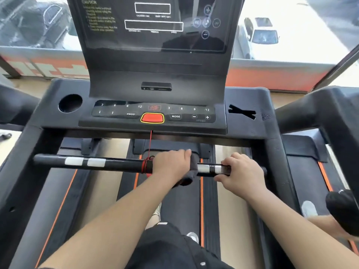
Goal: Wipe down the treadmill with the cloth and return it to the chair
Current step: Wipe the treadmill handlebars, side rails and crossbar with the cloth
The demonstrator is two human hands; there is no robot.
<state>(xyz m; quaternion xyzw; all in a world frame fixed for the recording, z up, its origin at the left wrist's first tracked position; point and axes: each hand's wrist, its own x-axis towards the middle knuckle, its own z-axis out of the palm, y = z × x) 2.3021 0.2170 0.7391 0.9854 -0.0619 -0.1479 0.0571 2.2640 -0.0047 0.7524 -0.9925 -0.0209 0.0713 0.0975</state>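
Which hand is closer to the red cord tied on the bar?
Left. The left hand grips the cloth on the bar right beside the red cord; the right hand holds the bar farther off, past the cloth.

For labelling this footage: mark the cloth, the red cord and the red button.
cloth [189, 176], head view, its hanging lower fold.
red cord [144, 166], head view, the wound coil at its lower end.
red button [152, 118], head view, the middle of its face.
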